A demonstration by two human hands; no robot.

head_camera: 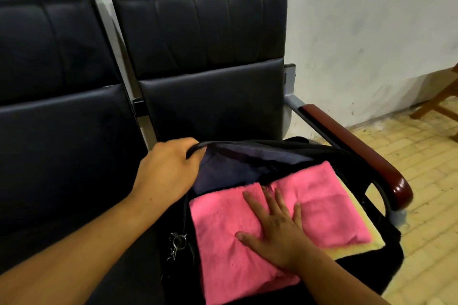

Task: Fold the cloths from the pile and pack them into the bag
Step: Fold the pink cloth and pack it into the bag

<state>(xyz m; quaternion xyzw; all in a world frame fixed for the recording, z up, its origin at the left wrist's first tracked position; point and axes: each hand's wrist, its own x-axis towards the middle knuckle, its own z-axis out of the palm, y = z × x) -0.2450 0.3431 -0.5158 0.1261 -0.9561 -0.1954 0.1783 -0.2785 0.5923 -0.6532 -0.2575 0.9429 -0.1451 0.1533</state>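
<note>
Pink cloth (223, 230) lies folded flat inside the open bag (366, 270), on top. Its near edge is cut off by the bottom of the frame.

Yellow cloth (375, 245) sits under it, with only a thin strip showing along the right and near-right edge. Can't tell whether anything lies below that.

Right hand (275, 228) lies palm down on the pink cloth, fingers straight and spread, pressing flat and gripping nothing.

Left hand (168, 166) holds the bag's flap (235, 168) up by its black rim, fingers curled round the edge. The fingertips are hidden behind the flap, and the navy lining faces the camera.

The bag rests on the right-hand seat (210, 101) of the black bench, against the red-brown armrest (359, 151). The bag body is black on black, so its outline is hard to make out at left and front.

Key ring (177, 242) hangs at the bag's left side. What it is attached to isn't clear.

Wooden chair (441, 104) at far right is mostly out of frame.
</note>
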